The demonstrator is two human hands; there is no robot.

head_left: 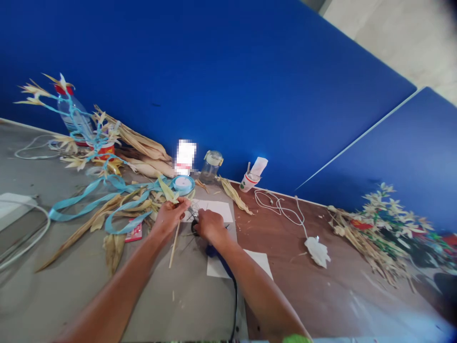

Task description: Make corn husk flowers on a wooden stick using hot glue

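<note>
**Q:** State what lies on the table [171,314], up to your left grip [167,218].
**A:** Far left: a white rectangular box [14,212]. Next, farther back: a clear plastic bottle with a red cap [79,126], with light-blue-wrapped branches bearing pale husk flowers [100,140] in front. Nearer me: loops of flat light-blue ribbon [66,215], then a small red packet [134,232]. Behind these, long tan dried husks [144,142] lie beside the blue partition [243,76].

**Q:** State the condition of each grip.
**A:** Left: my fingertips are closed in a pinch on a pale green, pointed husk piece [167,190], which projects above them. A thin pale straight stick [173,245] extends below this grip; I cannot tell whether it is also pinched. Right: my right grip [211,225] is curled around black-handled metal scissors [194,226], blades toward the left fingertips. Blade opening: I cannot tell.

**Q:** What is located around and beyond the right grip?
**A:** Behind it: a clear jar with a pale lid [212,166] and a white paper sheet [223,209]. Below the wrist: a dark blue corded tool [211,251], partly hidden. Farther right, in order: a white paper cup with a red rim [249,182], a coiled white cable [280,209], a crumpled white wad [317,251], and white artificial flowers with green stems [391,212].
</note>
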